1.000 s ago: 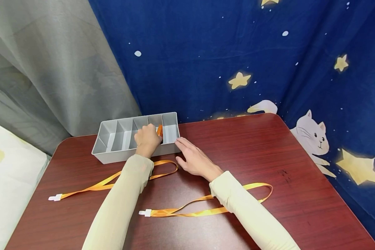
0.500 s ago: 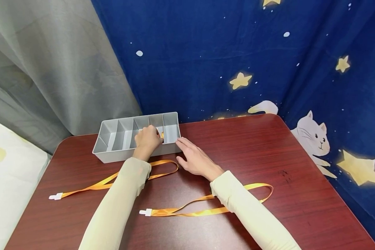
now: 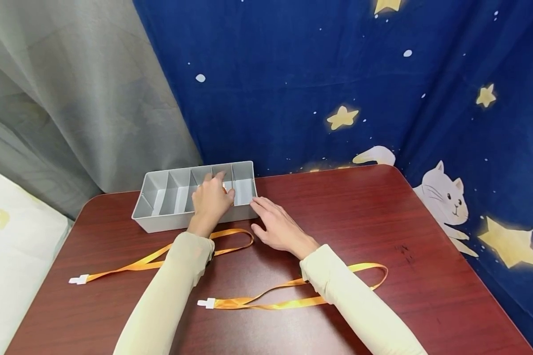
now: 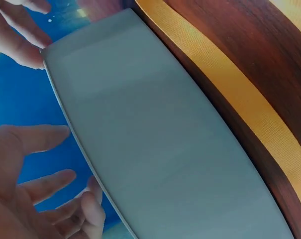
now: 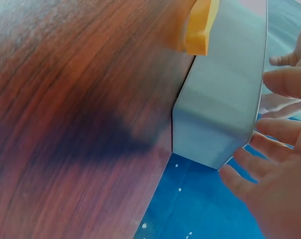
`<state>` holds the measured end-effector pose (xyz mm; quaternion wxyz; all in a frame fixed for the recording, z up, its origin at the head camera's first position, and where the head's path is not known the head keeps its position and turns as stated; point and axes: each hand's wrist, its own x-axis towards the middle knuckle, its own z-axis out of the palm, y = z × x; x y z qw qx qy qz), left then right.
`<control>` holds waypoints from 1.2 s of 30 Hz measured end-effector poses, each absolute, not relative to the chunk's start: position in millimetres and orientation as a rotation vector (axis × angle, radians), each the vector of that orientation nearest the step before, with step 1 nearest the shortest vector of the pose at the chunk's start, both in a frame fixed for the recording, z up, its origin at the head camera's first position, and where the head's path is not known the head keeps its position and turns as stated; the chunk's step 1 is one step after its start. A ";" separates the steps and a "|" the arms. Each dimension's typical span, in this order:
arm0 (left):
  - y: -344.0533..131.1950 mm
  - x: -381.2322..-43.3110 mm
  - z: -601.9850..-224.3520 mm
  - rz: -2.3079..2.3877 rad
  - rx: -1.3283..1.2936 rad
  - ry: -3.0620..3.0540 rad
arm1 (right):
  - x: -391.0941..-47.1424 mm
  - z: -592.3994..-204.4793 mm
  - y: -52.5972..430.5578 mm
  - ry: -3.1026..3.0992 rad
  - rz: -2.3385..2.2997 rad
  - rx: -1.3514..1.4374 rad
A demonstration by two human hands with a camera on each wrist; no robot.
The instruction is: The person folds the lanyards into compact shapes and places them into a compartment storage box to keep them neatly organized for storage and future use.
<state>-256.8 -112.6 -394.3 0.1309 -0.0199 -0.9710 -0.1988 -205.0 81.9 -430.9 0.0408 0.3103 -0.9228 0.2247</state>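
Note:
A grey divided box [image 3: 160, 225] stands at the back of the table. My left hand [image 3: 211, 198] reaches into its fourth compartment from the left, with thumb and index finger spread apart. A small bit of an orange item [image 3: 224, 189] shows beside these fingers, mostly hidden by the hand. In the left wrist view the left hand [image 4: 16, 184] is loose at the box rim, gripping nothing visible. My right hand [image 3: 277, 227] has its fingers extended, fingertips at the box's front right corner. The right wrist view shows this hand [image 5: 274, 174] along the box's end [image 5: 205, 129].
An orange lanyard [image 3: 137, 265] with a white clip [image 3: 78, 279] lies in front of the box, partly under the left forearm. A second orange lanyard [image 3: 271, 304] lies nearer, crossed by the right sleeve. The table [image 3: 426, 296] meets a blue star-patterned curtain [image 3: 293, 98] behind.
The left hand's fingers have loosened and spread, and the orange item has sunk lower into the compartment. The right hand has stayed at the box corner.

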 end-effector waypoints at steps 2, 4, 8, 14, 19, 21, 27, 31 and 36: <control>-111.3 -255.2 -394.9 -0.593 -0.087 -2.787 | -203.5 -429.9 83.1 -2.828 0.668 0.950; -109.5 -253.7 -395.4 -0.603 -0.117 -2.762 | -201.9 -427.2 85.3 -2.825 0.651 0.949; -104.5 -249.7 -394.1 -0.624 -0.182 -2.699 | -198.7 -419.2 92.9 -2.800 0.598 0.952; -93.4 -240.5 -387.4 -0.652 -0.313 -2.561 | -189.6 -407.3 114.9 -2.787 0.553 0.934; -84.2 -230.8 -385.5 -0.673 -0.401 -2.468 | -175.3 -401.7 138.0 -2.787 0.535 0.910; -82.4 -227.6 -385.6 -0.667 -0.430 -2.454 | -170.0 -401.3 145.6 -2.780 0.526 0.894; -81.1 -221.6 -389.1 -0.579 -0.497 -2.470 | -160.4 -402.3 167.3 -2.797 0.495 0.781; -81.3 -216.8 -395.1 -0.543 -0.506 -2.516 | -156.4 -402.7 178.5 -2.816 0.469 0.733; -80.3 -209.1 -403.5 -0.518 -0.535 -2.531 | -147.2 -406.9 187.9 -2.833 0.439 0.736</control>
